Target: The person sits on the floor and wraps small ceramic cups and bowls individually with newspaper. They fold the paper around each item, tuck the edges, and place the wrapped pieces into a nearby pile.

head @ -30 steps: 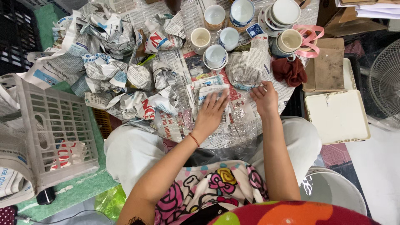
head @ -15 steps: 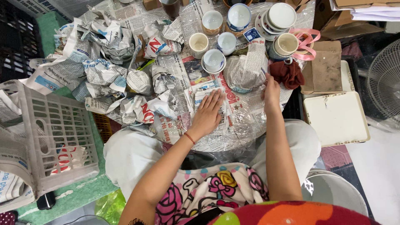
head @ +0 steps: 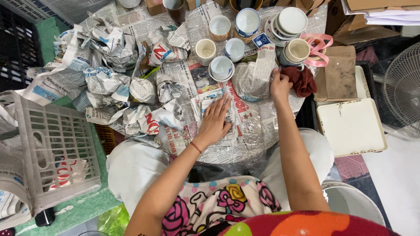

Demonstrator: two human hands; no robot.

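My left hand (head: 215, 121) lies flat, fingers spread, on a spread newspaper sheet (head: 245, 131) over my lap. My right hand (head: 280, 85) is farther out. Its fingers curl against the right edge of a newspaper-wrapped bundle (head: 251, 78), just left of a dark red cloth (head: 304, 82). Whether it grips the bundle is unclear. Behind the bundle stand several white and blue ceramic cups, such as a small cup (head: 221, 67) and a cream mug (head: 296, 50), plus a stack of saucers (head: 291, 22).
Crumpled newspaper wads (head: 131, 87) pile up at the left. A white plastic basket (head: 52, 148) lies tipped at the far left. To the right are a cream square tray (head: 352, 126), a brown board (head: 337, 72), a pink ribbon (head: 319, 43) and a fan (head: 404, 87).
My right hand left the flat newspaper sheet and moved forward to the wrapped bundle beside the red cloth. My left hand stayed pressed on the sheet.
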